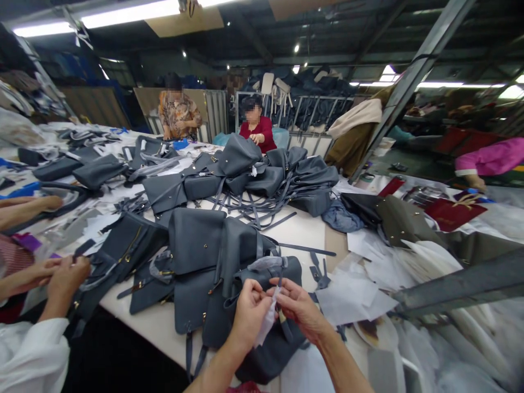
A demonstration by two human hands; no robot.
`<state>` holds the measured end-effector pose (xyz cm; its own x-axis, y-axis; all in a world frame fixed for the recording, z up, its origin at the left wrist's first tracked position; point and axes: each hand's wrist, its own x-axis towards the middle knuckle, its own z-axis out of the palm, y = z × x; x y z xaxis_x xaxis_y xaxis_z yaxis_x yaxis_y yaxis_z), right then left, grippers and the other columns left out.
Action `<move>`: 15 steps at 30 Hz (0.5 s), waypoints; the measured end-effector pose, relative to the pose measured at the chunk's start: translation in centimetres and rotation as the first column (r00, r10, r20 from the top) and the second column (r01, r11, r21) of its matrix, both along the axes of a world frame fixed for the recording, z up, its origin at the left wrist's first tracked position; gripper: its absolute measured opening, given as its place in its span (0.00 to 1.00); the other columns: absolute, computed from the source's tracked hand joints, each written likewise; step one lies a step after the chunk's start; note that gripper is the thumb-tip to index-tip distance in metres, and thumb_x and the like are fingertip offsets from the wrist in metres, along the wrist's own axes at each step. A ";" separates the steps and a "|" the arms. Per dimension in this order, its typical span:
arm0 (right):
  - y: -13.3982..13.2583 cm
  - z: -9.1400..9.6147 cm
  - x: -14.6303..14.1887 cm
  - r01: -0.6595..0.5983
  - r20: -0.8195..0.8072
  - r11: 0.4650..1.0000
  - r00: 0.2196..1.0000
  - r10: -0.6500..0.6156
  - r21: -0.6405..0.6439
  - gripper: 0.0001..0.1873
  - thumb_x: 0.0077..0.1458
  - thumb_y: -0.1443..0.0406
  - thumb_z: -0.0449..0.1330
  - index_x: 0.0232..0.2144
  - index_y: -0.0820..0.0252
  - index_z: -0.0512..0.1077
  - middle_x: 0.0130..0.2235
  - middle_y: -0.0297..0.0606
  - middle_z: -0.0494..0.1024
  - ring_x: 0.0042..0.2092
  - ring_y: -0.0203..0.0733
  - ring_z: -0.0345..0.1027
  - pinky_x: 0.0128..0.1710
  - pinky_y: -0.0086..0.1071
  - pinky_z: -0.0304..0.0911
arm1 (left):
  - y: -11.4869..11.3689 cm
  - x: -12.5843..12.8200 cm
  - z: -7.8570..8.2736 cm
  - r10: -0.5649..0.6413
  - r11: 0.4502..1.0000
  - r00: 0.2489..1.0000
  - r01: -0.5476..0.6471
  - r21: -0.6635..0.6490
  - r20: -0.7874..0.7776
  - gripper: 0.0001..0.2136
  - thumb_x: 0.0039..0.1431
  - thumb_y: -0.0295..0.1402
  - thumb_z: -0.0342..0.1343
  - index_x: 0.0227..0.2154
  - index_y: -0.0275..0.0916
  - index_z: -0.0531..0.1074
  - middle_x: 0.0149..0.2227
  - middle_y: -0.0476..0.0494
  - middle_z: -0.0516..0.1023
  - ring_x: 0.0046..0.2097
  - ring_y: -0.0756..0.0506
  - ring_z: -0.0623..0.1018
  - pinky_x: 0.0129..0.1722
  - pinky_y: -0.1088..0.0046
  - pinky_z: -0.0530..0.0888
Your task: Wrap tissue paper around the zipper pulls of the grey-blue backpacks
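Note:
My left hand (250, 312) and my right hand (299, 307) meet close together over a dark grey leather bag (262, 349) at the near edge of the table (155, 327). Both pinch a thin piece of white tissue paper (268, 319) that hangs down between them. A small brass fitting on a bag strap (282, 316) shows just under my right fingers. More grey bags (204, 245) lie heaped right behind my hands.
Piles of grey bags and loose straps (262, 169) cover the table. White paper sheets (360, 289) lie at right. Another person's hands (65, 275) work a bag at left. Two people sit at the far side. A slanted metal post (409, 82) rises at right.

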<state>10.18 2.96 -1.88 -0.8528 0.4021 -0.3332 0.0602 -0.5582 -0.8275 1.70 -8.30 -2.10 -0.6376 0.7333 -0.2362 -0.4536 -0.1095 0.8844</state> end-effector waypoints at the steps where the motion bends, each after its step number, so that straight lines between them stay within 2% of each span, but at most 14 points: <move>1: 0.1 -0.3 0.1 -0.019 -0.012 1.000 1.000 0.018 -0.008 0.24 0.39 0.59 0.73 0.40 0.59 0.74 0.32 0.34 0.78 0.22 0.25 0.58 0.19 0.21 0.46 | -0.1 -0.2 0.5 -0.026 1.000 0.998 0.027 -0.004 0.062 0.19 0.47 0.37 0.62 0.31 0.43 0.53 0.22 0.56 0.73 0.19 0.52 0.72 0.21 0.78 0.68; 4: 0.2 -1.2 0.2 -0.021 -0.024 1.000 0.999 0.021 -0.012 0.24 0.38 0.59 0.74 0.39 0.60 0.77 0.32 0.38 0.80 0.25 0.30 0.64 0.22 0.23 0.52 | -0.4 -0.5 1.5 -0.099 0.993 0.975 0.109 -0.036 0.200 0.20 0.44 0.36 0.62 0.31 0.43 0.54 0.23 0.54 0.75 0.19 0.51 0.73 0.19 0.79 0.68; 7: -0.1 -1.7 -0.2 0.014 -0.021 1.000 1.000 -0.014 0.000 0.23 0.37 0.57 0.74 0.36 0.61 0.77 0.29 0.37 0.80 0.25 0.32 0.65 0.25 0.26 0.57 | -0.6 -0.5 1.7 -0.124 0.990 0.956 0.138 -0.036 0.265 0.21 0.42 0.35 0.63 0.31 0.42 0.54 0.24 0.53 0.76 0.20 0.51 0.74 0.19 0.79 0.69; 12: -0.6 -1.9 -0.9 0.102 0.001 0.992 0.995 -0.102 0.079 0.24 0.40 0.54 0.71 0.39 0.59 0.76 0.32 0.37 0.80 0.24 0.31 0.62 0.23 0.26 0.54 | -0.2 -0.1 1.2 -0.043 0.998 0.978 0.050 -0.025 0.206 0.20 0.44 0.36 0.63 0.30 0.42 0.54 0.22 0.54 0.75 0.18 0.52 0.73 0.20 0.79 0.69; 15: -0.5 -2.0 -0.5 0.165 0.049 0.971 0.983 -0.176 0.172 0.22 0.38 0.54 0.72 0.33 0.61 0.75 0.25 0.33 0.77 0.23 0.34 0.63 0.23 0.28 0.55 | 0.0 0.1 1.1 -0.035 0.998 0.981 0.042 -0.037 0.193 0.18 0.45 0.35 0.62 0.30 0.42 0.54 0.21 0.56 0.74 0.18 0.52 0.73 0.20 0.79 0.69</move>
<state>9.70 2.43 -3.88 -0.7462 0.5942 -0.3001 0.0310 -0.4193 -0.9073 1.82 -8.26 -1.05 -0.5490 0.7437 -0.3815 -0.6184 -0.0544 0.7840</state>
